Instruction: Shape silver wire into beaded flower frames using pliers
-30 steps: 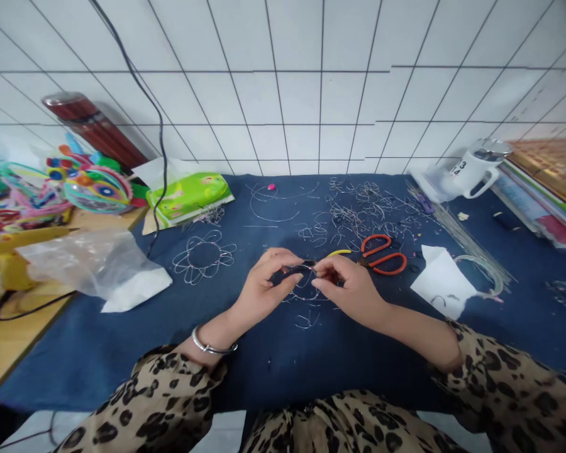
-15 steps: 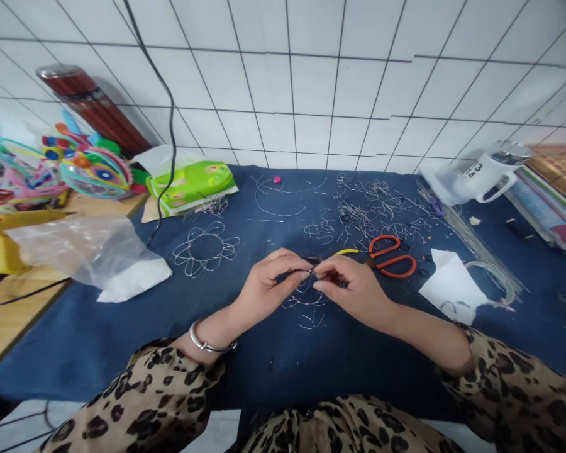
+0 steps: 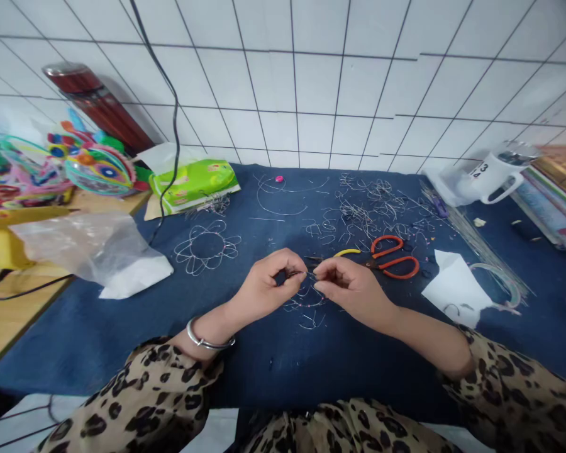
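Near the middle of the table, my left hand (image 3: 276, 280) pinches a thin wire, its fingertips closed. Just to its right, my right hand (image 3: 353, 286) is also closed in a pinch on wire. A looped wire piece with small pinkish beads (image 3: 306, 304) hangs below the fingertips, partly covered by both hands. Short bent wire bits (image 3: 312, 322) lie in front of it. A finished-looking wire flower ring (image 3: 206, 247) rests to the left. Beyond my right hand are orange-handled scissors (image 3: 396, 258) and a yellow-handled tool (image 3: 348, 252), partly hidden.
Tangled wire scraps (image 3: 372, 201) spread over the blue cloth (image 3: 136, 352). A bundle of straight wires (image 3: 485, 245), white paper (image 3: 455, 286) and a white mug (image 3: 493, 173) are at right. A green tissue pack (image 3: 198, 182), plastic bag (image 3: 99, 245) and yellow glue gun (image 3: 9, 245) stand left.
My left fingertips have drawn slightly away from my right ones, widening the gap between them. Both hands still pinch. The whole view has shifted a little.
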`<state>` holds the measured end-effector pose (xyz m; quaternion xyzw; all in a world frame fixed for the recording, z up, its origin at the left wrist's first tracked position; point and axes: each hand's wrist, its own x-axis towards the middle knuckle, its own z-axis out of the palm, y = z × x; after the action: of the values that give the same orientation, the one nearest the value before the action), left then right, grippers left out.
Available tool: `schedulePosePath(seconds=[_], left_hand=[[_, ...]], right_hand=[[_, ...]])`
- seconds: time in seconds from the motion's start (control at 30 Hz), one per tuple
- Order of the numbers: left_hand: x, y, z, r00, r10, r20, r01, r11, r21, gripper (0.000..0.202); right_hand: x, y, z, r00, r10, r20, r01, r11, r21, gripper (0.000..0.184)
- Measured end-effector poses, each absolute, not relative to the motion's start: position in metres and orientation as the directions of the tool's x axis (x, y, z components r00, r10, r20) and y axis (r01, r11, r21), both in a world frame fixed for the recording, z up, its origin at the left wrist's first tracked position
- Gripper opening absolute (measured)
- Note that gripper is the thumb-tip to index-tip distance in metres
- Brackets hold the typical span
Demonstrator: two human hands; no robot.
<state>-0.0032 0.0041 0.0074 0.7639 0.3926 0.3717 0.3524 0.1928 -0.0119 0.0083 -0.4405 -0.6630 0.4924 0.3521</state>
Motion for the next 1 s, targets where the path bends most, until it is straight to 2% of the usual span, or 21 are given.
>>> schedulePosePath(seconds=[0.3, 0.6, 0.83, 1.0], left_hand=[[-0.0050, 0.0058, 0.0072, 0.427, 0.876, 0.226, 0.354, -0.391, 0.850, 0.004], [-0.0048, 0.0059, 0.0124, 0.467, 0.836, 0.287, 0.331, -0.466, 0.820, 0.011], [-0.0051, 0.0045, 0.0114, 0.451, 0.863, 0.228, 0.288, -0.382, 0.878, 0.012], [-0.0039, 0.0043, 0.0127, 0.485, 0.848, 0.215, 0.271, -0.379, 0.885, 0.012]], right_hand=[[0.1940, -0.0118, 0.0080, -0.359, 0.932, 0.054, 0.226, 0.143, -0.964, 0.015], [0.1949, -0.0127, 0.0078, -0.353, 0.930, 0.105, 0.243, 0.200, -0.949, 0.016], [0.1888, -0.0142, 0.0074, -0.372, 0.909, 0.187, 0.347, 0.323, -0.881, 0.041], [0.1862, -0.0144, 0.0096, -0.359, 0.913, 0.192, 0.405, 0.338, -0.850, 0.032]])
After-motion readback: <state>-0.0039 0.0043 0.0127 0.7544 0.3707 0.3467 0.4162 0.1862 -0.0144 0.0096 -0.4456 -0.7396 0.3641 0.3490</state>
